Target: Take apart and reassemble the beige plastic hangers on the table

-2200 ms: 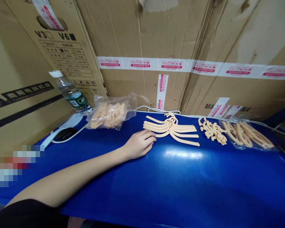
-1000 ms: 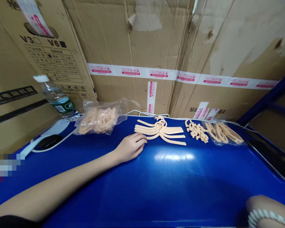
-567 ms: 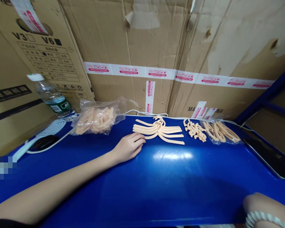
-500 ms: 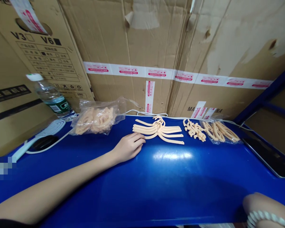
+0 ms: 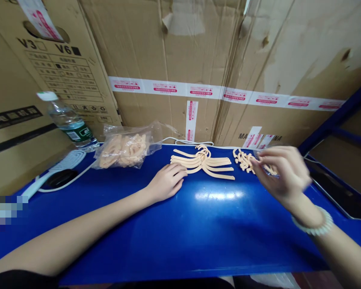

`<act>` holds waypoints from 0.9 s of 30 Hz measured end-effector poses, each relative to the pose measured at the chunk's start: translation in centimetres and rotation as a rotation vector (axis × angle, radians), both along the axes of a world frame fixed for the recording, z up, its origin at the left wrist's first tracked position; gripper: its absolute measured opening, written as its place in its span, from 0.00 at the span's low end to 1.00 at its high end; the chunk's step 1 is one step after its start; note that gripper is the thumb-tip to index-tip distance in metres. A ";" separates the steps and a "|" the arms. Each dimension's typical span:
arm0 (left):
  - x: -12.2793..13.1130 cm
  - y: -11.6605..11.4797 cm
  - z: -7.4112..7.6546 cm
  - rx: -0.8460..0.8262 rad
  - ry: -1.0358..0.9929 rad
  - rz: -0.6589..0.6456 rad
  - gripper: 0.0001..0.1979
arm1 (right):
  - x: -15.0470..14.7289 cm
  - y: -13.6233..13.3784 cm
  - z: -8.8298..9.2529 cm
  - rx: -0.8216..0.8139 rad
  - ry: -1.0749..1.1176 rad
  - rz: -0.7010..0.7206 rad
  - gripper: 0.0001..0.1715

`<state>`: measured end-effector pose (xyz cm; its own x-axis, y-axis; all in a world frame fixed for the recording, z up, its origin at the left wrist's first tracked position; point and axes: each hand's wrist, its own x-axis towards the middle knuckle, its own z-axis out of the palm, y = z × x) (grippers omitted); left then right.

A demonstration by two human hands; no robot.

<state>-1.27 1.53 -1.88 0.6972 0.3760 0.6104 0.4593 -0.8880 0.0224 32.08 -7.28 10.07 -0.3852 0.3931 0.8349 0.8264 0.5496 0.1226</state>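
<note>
Several beige hangers [image 5: 218,161] lie overlapped on the blue table [image 5: 180,228], their hooks toward the cardboard. My left hand [image 5: 167,181] rests on the table with its fingertips at the left ends of these hangers; its fingers are curled together, and whether they pinch a hanger is hidden. My right hand [image 5: 284,172], with a pale bead bracelet, is raised over the right side, slightly blurred, its thumb and index finger apart with nothing visible between them. Beside its thumb lies a pile of small beige hooks [image 5: 243,161]. Behind the hand, a bag of beige parts is mostly hidden.
A clear bag of beige parts [image 5: 124,150] lies at the back left, near a water bottle [image 5: 74,126], a black mouse [image 5: 61,178] and a white cable. Cardboard boxes [image 5: 168,52] stand behind. A dark flat device [image 5: 343,192] lies at the right edge.
My right hand has moved up from the lower right corner to above the small hooks and the right bag. My left hand has stayed by the hangers; the view has shifted slightly.
</note>
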 end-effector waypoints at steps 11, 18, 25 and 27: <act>0.1 -0.2 0.4 -0.116 0.037 0.068 0.14 | 7.4 5.9 -7.0 -0.404 -0.160 -0.222 0.15; 0.0 0.1 0.2 -0.199 0.027 0.056 0.14 | 6.7 6.1 -8.0 -0.450 -0.270 -0.197 0.14; -0.1 0.3 -0.1 -0.200 -0.003 0.036 0.13 | 6.7 6.5 -9.0 -0.450 -0.246 -0.216 0.14; 0.0 0.3 -0.1 -0.201 -0.005 0.037 0.13 | 6.5 6.5 -9.1 -0.424 -0.243 -0.216 0.14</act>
